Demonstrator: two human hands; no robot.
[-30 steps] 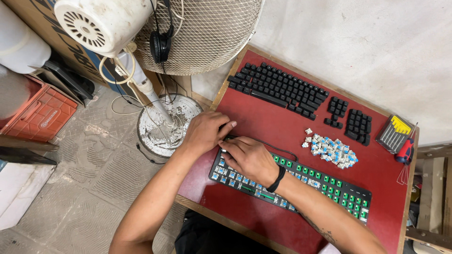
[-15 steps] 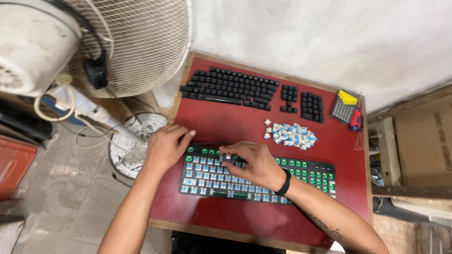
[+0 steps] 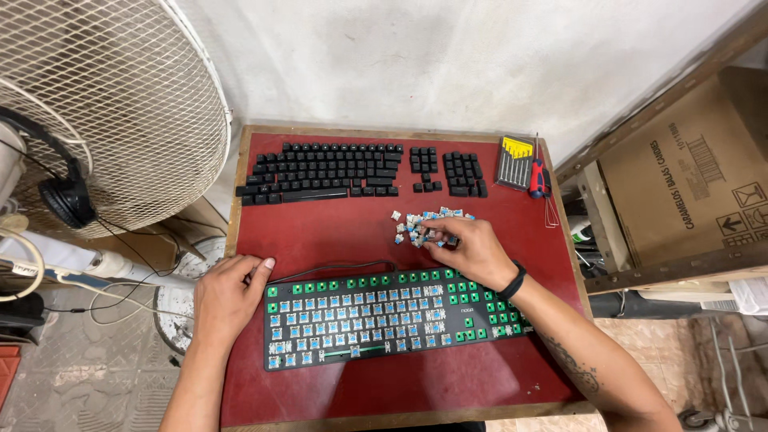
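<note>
Reaching into the loose pile of key switches (image 3: 426, 226) with the right hand (image 3: 472, 250), fingers curled down over the heap and touching it, though cannot tell whether a switch is actually pinched yet. Bracing the stripped keyboard (image 3: 392, 315) with the left hand (image 3: 226, 298), laid flat and spread at its left end on the red tabletop (image 3: 320, 232), gripping nothing. Judged as the pick-up stage of refitting switches: most of the middle block filled with blue-stemmed switches, green empty sockets showing along the top row and at the right end (number pad side). Calling next, by estimate, for isolating one switch from the heap, turning it pins-down, lining it up square over a green socket and pressing straight, with bent pins the likely hazard. Lying in keyboard order at the back of the table, the removed black keycaps (image 3: 360, 170), well apart from the board. Sitting at the back right corner, a small screwdriver set (image 3: 514, 160) beside a red-handled tool (image 3: 538, 178). Standing off to the left, a cage fan (image 3: 112, 112).
</note>
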